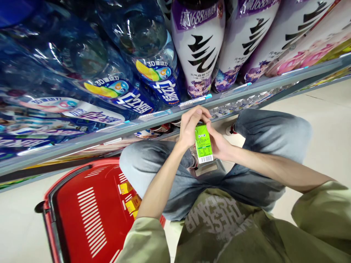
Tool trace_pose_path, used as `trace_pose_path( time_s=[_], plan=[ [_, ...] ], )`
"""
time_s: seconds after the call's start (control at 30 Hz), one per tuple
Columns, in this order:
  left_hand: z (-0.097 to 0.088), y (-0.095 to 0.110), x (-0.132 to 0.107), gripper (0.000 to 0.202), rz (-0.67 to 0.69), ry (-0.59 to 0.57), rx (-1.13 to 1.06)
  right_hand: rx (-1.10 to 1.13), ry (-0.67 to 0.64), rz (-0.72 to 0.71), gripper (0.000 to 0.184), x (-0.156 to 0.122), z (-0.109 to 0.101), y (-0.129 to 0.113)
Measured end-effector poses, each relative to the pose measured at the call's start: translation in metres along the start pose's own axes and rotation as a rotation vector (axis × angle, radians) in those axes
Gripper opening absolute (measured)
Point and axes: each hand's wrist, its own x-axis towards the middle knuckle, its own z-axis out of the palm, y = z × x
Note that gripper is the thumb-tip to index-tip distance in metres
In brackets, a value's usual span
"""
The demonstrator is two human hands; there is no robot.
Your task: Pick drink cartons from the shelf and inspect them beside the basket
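A small green drink carton [203,140] with a white barcode strip at its bottom edge is held upright between my two hands, above my bent knees. My left hand [189,126] grips its left side, with fingers curled over the top. On the other side my right hand [219,143] closes around the carton, its thumb near the upper right corner. Some fingers of both hands are hidden behind the carton. Just beyond my fingertips runs the grey shelf edge [236,95].
A red shopping basket [70,204] with a black handle stands on the floor at my left, holding yellow packages [133,203]. Blue bottles [153,65] and white-and-purple bottles [199,47] line the shelf. A grey stool or step [211,170] shows between my legs.
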Motion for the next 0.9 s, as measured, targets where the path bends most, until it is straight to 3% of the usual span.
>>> trace_pose_path(
  time_s=[0.9],
  plan=[
    [0.0002,0.0009,-0.0001,0.053,-0.014,-0.002,0.001,-0.046,0.006,0.010,0.058,-0.0016,0.0001,-0.0021]
  ],
)
